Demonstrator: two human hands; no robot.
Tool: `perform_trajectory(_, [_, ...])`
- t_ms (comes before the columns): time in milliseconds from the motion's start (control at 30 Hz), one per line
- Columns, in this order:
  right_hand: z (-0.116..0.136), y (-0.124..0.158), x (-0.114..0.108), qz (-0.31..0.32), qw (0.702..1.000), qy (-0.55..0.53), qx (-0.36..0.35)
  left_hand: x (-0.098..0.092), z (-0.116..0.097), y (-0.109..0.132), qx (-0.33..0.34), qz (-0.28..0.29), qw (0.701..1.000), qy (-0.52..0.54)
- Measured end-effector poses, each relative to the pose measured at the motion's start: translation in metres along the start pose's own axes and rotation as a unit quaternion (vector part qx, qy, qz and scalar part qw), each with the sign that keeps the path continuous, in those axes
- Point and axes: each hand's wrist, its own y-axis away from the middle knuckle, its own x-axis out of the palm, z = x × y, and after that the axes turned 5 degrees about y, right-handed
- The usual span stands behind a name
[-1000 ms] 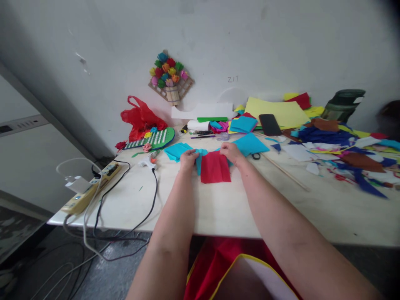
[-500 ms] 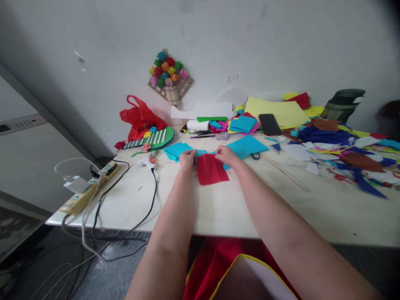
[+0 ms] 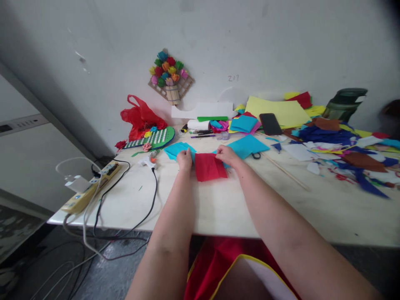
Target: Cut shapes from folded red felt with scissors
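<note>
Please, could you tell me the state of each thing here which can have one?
Red paper: spread out, pinched near its top right corner by the right hand
Left hand: curled, its grip unclear
Phone: lying down, dark, unlit
Glue gun: lying down; whether on, unclear
Power strip: white charger plugged in
Red bag: crumpled

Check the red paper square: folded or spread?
Spread: the red paper square shows a broad, open face, the right hand at its edge; hidden layers, cannot tell.
</note>
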Motion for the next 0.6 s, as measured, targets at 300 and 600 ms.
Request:
perform_trajectory(300, [0.0, 0.0, 0.0, 0.0, 1.0, -0.012, 0.006, -0.008, -0.004, -0.001, 0.011, 0.001, 0.997, -0.082])
perform_trajectory(600, [0.003, 0.002, -0.002, 0.002, 0.999, -0.037, 0.02, -0.003, 0.005, -0.006, -0.025, -0.001, 1.0, -0.002])
